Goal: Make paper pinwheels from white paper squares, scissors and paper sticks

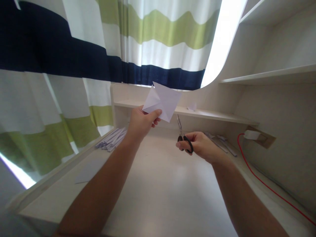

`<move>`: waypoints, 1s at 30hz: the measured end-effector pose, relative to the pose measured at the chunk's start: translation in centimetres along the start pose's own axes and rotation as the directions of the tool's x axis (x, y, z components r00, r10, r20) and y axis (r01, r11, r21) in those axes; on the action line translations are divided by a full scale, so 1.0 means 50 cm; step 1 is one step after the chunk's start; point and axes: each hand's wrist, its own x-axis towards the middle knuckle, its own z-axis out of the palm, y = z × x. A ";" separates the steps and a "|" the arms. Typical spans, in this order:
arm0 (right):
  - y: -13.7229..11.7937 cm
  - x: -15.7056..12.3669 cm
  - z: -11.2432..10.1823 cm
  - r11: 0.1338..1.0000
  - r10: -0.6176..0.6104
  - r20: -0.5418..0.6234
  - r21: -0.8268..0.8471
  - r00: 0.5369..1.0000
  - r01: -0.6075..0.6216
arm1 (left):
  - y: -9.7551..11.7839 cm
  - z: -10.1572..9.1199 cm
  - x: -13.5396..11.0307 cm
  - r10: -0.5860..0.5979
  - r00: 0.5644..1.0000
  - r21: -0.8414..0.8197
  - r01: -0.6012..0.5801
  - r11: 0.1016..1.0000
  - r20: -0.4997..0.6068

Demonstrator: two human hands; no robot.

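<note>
A folded piece of white paper [167,98] is pinched between the thumb and fingers of my left hand [144,121], held up above the far part of the desk. Creases and pointed corners show on it. My right hand [197,144] grips a pair of scissors [184,136] by the black handles, a little lower and to the right. Their metal blades point up toward the paper's lower right corner and look nearly closed. Blades and paper are apart.
Rolled or folded paper strips [112,139] lie at the desk's left edge, near a flat white sheet [90,169]. More strips [223,143] lie at right. A small paper piece [192,106] sits on the low shelf [209,116]. A red cable [256,172] runs from a white plug [251,134].
</note>
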 end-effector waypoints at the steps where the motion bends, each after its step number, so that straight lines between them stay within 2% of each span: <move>1: 0.001 0.001 0.001 1.000 0.009 -0.014 -0.003 1.000 -0.009 | 0.000 0.000 0.000 0.005 1.000 0.000 -0.005 1.000 0.000; 5: -0.002 -0.001 0.002 1.000 -0.017 -0.019 0.015 1.000 0.017 | 0.005 -0.003 -0.001 0.005 1.000 -0.009 -0.005 1.000 -0.008; 10: -0.007 -0.003 0.015 0.994 -0.061 0.065 0.090 0.996 0.055 | 0.020 -0.003 -0.009 0.015 0.999 0.001 -0.015 1.000 -0.043; 15: -0.002 -0.002 0.027 0.997 -0.063 0.142 0.046 0.988 0.057 | 0.022 0.008 -0.018 0.031 0.999 -0.014 -0.031 0.999 -0.019; 22: -0.018 -0.010 0.032 0.992 -0.076 0.122 0.110 0.990 0.063 | 0.018 0.026 -0.030 0.035 0.998 0.021 -0.036 0.999 0.053; 30: -0.026 -0.013 0.032 0.992 -0.075 0.106 0.106 0.992 0.063 | 0.020 0.027 -0.034 0.046 0.997 0.044 -0.049 0.998 0.070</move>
